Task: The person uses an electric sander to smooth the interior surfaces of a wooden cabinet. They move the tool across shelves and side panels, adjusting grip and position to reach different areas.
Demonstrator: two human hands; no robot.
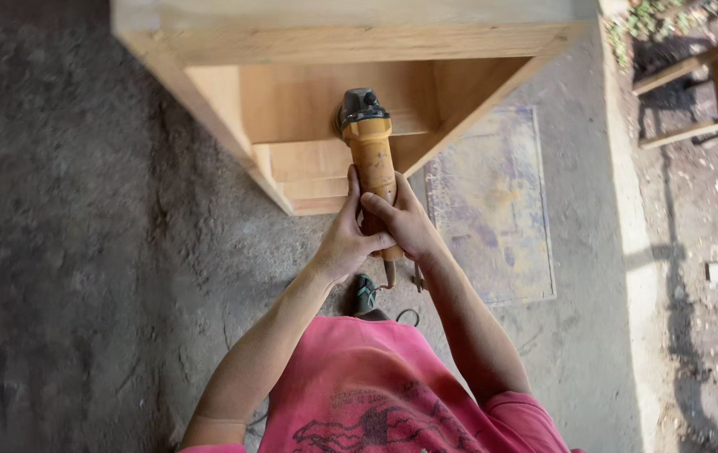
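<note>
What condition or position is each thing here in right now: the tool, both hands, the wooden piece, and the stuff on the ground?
Orange power tool: gripped by both hands, head pressed inside the wooden piece; running or not, cannot tell.
Left hand: closed around the tool's body.
Right hand: closed around the tool's body.
Wooden cabinet frame: unpainted, open side facing the camera.
Flat panel: lying on the ground, stained.
Cord: loose on the ground.

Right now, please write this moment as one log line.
left hand: on grinder | right hand: on grinder | grinder head: against wooden cabinet
</note>
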